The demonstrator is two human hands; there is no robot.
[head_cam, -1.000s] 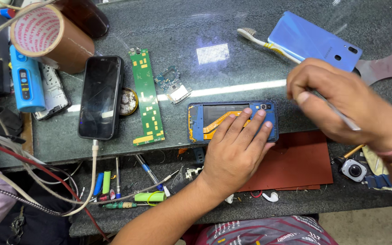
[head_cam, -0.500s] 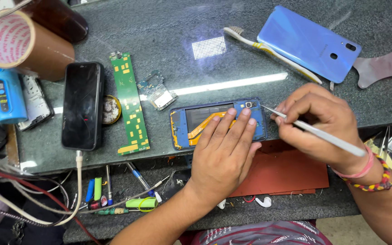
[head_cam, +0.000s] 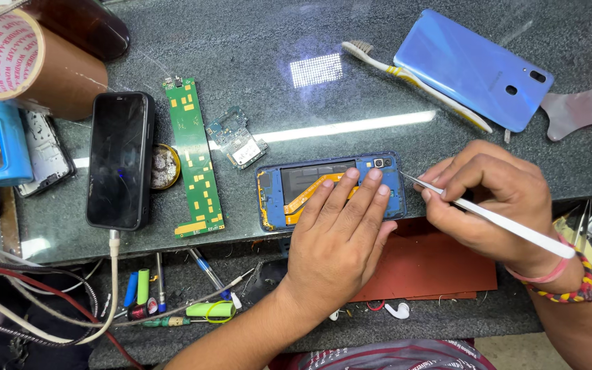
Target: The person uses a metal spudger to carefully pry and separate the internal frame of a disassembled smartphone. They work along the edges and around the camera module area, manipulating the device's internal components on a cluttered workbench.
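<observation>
An opened blue phone (head_cam: pixel 296 188) lies back-up on the dark stone bench, its orange flex cable and camera showing. My left hand (head_cam: pixel 340 236) lies flat on its right half, fingers spread, pinning it down. My right hand (head_cam: pixel 491 199) grips white tweezers (head_cam: pixel 495 219) like a pen; their metal tip reaches the phone's upper right edge near the camera. The phone's blue back cover (head_cam: pixel 471 65) lies apart at the upper right.
A green circuit board (head_cam: pixel 193 154), a small board (head_cam: pixel 236 137), a black phone on a cable (head_cam: pixel 119 159), a tape roll (head_cam: pixel 11 55), a toothbrush (head_cam: pixel 412 79) and a red mat (head_cam: pixel 433 264) lie around. Loose tools and cables fill the lower shelf (head_cam: pixel 173 301).
My right hand has come down from above the phone to its right edge, bringing the tweezers' tip against the frame. My left hand stayed pressed on the phone.
</observation>
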